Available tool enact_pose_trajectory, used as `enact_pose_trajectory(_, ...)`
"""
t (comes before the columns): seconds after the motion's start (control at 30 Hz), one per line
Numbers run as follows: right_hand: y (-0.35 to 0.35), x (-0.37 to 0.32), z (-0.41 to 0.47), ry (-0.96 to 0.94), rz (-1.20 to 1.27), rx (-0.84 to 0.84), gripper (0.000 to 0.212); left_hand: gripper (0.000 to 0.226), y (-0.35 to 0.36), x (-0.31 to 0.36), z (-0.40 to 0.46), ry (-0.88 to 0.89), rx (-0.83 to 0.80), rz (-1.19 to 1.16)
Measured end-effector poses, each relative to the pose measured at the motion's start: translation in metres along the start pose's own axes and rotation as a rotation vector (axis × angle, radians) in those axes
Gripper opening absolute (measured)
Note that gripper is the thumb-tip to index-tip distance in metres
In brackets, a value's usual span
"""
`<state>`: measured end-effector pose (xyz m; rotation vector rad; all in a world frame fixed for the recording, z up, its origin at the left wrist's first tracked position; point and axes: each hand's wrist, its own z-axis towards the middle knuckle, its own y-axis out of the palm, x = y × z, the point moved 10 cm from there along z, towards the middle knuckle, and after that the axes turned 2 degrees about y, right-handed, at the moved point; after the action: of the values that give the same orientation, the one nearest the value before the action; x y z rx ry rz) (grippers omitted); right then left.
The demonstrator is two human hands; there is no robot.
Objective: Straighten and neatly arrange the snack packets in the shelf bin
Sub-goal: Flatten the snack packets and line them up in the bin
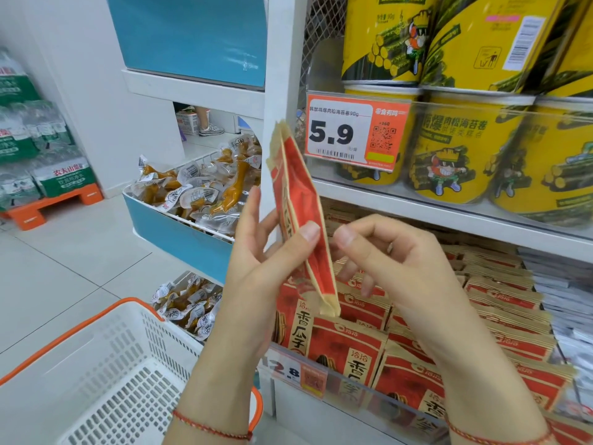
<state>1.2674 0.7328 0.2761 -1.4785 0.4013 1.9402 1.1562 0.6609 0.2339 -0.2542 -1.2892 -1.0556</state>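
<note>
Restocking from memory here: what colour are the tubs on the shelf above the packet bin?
Yellow tubs with dark green and black cartoon print, seen in the head view.

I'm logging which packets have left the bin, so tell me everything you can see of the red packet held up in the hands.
The red packet is a flat pouch with tan, paper-like edges and dark printing on its face, seen nearly edge-on. It stands almost upright, top leaning left, raised above the bin of matching packets. The left hand holds it, thumb on the near face and fingers behind; the right hand is beside it, curled, contact unclear.
</note>
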Motion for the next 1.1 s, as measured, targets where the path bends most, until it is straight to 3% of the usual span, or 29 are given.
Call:
enact_pose_trajectory(0.17,0.016,0.008,-0.002,0.056,-0.054,-0.169,0.022,0.099,-0.015,0.007,0.002,0.053,0.126,-0.052)
enact_pose_trajectory(0.6,0.018,0.003,-0.002,0.003,-0.063,-0.162,0.014,0.083,-0.020,0.008,0.004,0.060,0.152,-0.076)
enact_pose_trajectory(0.8,0.013,0.007,-0.002,0.013,-0.120,-0.120,0.020,0.092,-0.023,0.008,0.003,0.072,0.190,-0.044)
enact_pose_trajectory(1.0,0.013,0.014,-0.002,0.056,-0.236,-0.088,0.034,0.106,-0.031,0.012,0.000,0.097,0.331,0.057)
enact_pose_trajectory(1.1,0.014,0.016,0.000,0.036,-0.320,-0.052,0.008,0.109,-0.034,0.014,-0.003,0.115,0.379,0.166)
